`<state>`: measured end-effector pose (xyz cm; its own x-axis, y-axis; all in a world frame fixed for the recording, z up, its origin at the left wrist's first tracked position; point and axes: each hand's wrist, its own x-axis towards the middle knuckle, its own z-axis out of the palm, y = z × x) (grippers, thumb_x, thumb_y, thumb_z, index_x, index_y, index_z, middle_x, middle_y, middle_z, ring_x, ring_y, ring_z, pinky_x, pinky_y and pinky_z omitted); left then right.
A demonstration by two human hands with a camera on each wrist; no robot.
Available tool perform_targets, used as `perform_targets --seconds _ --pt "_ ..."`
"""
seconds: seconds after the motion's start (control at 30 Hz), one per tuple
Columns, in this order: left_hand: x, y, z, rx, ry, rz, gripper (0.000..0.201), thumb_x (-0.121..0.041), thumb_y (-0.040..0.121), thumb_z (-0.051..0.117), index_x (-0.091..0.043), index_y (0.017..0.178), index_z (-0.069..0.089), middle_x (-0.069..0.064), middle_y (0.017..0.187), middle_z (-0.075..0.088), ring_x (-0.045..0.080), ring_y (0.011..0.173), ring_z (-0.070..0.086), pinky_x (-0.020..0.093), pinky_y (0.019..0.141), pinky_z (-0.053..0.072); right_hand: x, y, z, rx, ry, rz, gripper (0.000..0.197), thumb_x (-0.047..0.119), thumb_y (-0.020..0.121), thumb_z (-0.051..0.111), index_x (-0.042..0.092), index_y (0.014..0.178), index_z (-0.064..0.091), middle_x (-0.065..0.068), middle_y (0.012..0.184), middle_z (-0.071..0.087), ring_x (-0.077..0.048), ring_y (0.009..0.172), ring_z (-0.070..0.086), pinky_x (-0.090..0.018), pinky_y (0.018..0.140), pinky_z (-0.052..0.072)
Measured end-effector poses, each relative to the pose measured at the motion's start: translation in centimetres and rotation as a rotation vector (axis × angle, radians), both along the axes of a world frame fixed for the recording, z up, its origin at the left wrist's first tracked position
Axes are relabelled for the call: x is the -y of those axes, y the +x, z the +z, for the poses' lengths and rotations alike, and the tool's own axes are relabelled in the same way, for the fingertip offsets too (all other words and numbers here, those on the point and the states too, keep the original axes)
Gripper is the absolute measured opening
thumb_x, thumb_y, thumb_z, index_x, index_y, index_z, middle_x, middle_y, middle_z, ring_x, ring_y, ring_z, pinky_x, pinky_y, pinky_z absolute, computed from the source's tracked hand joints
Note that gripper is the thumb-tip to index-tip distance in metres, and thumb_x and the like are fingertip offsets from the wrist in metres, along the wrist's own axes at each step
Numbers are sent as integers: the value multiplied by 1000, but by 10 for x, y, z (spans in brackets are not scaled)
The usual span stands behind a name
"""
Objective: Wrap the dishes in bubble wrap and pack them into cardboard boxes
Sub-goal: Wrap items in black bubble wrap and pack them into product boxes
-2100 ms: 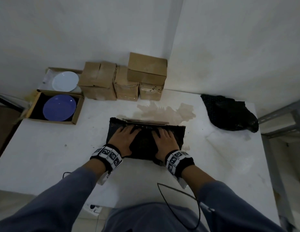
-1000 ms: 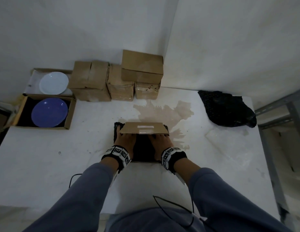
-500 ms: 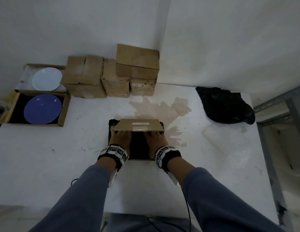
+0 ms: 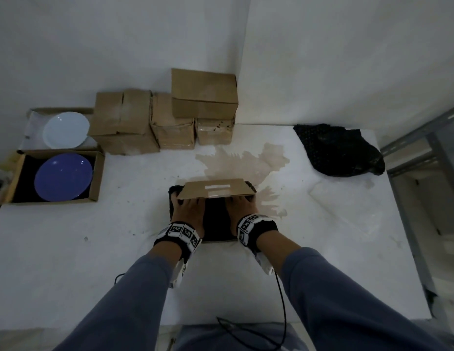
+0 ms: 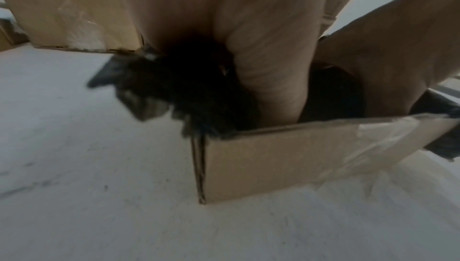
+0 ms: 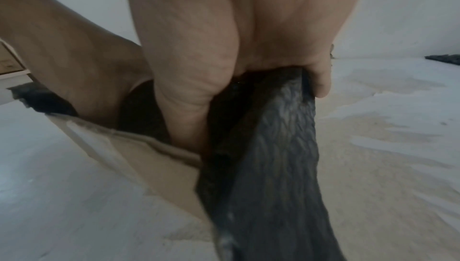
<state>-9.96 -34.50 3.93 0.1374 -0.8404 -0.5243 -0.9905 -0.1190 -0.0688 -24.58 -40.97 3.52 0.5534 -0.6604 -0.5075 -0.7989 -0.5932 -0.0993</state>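
An open cardboard box (image 4: 215, 191) lined with black bubble wrap (image 4: 215, 219) sits mid-table in front of me. Both hands reach into it; no dish shows inside. My left hand (image 4: 189, 210) has its thumb inside the box (image 5: 286, 157) and holds the bunched wrap (image 5: 174, 88) at the left side. My right hand (image 4: 239, 209) grips the wrap (image 6: 273, 157) at the right side, one finger curled over its edge. The far flap leans over my fingertips and hides them. A blue plate (image 4: 63, 177) and a white plate (image 4: 66, 129) lie in open boxes far left.
Several closed cardboard boxes (image 4: 170, 117) are stacked against the back wall. A heap of black bubble wrap (image 4: 340, 153) lies at the back right, a pale sheet (image 4: 347, 206) in front of it. A brown stain (image 4: 246, 158) marks the white table (image 4: 68, 249).
My hands lay flat on the spread black wrap; now the wrap is drawn in narrower, the far flap has tipped over my fingers, and my hands hold the wrap at the sides.
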Motion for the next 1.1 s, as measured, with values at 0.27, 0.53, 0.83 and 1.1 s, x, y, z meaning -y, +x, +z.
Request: perform_targets --seconds 0.27,0.53,0.83,1.1 --pt "-1 7 -4 -71 -71 -10 100 -29 67 73 -18 151 21 7 153 31 32 145 20 60 116 8 -1 0 7 -38 -75 69 92 37 83 61 20 156 8 -8 163 9 -34 149 3 -59 116 -6" --pt "-14 10 3 52 -184 -196 90 -34 81 62 -22 154 12 5 157 25 33 147 15 60 117 -6 -24 6 15 -208 -212 46 76 24 96 49 9 157 7 -14 162 10 -37 149 5 -62 117 2" --pt "-12 14 5 103 -119 -246 88 -44 84 57 -26 154 8 4 159 22 35 147 14 63 115 1 -21 10 9 -229 -128 -30 81 27 94 53 14 157 2 -9 164 7 -32 150 2 -65 115 3" --pt "-9 20 -3 -48 -106 -248 93 -41 77 64 -28 153 12 4 156 25 36 144 18 58 115 12 -8 12 0 -136 -23 -88 67 18 97 50 21 155 16 -2 160 24 -26 149 14 -63 116 6"
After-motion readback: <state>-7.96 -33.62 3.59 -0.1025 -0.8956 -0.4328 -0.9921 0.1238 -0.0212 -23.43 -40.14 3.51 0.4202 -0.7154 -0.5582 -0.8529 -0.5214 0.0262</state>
